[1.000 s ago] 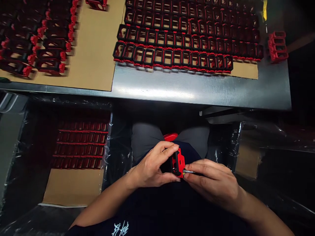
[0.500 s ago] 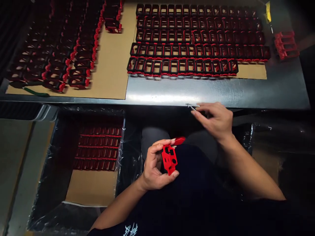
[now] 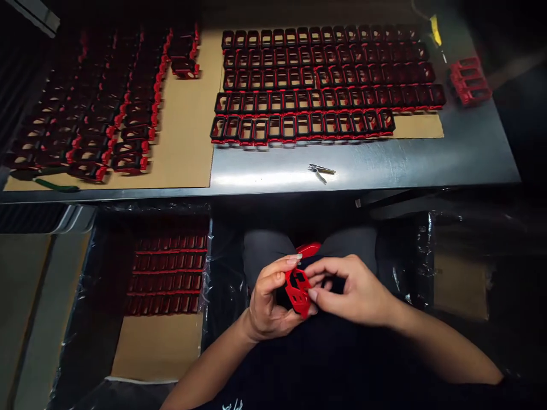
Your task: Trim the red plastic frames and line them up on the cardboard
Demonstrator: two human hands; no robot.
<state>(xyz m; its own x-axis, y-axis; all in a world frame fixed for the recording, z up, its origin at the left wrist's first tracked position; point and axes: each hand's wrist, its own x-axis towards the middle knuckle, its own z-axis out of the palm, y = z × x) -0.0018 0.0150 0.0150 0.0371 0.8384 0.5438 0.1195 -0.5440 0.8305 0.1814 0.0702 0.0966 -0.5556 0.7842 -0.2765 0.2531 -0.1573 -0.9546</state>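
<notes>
Metal tabletop (image 3: 265, 172) with 1 nail clipper (image 3: 321, 169), 2 hands (image 3: 270, 304) at 1 red part (image 3: 297, 296)

One handheld frame (image 3: 298, 296), one nail clipper (image 3: 317, 169), four boxed frame rows (image 3: 166, 273) show.

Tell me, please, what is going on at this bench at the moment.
A person's left hand holds a small red part above the lap, and the right hand has its fingers at the part's edge; whether they grip it is hard to tell. A small metal clipper lies on the steel table, near the front edge. Beyond it stand rows of red-and-black frames.
</notes>
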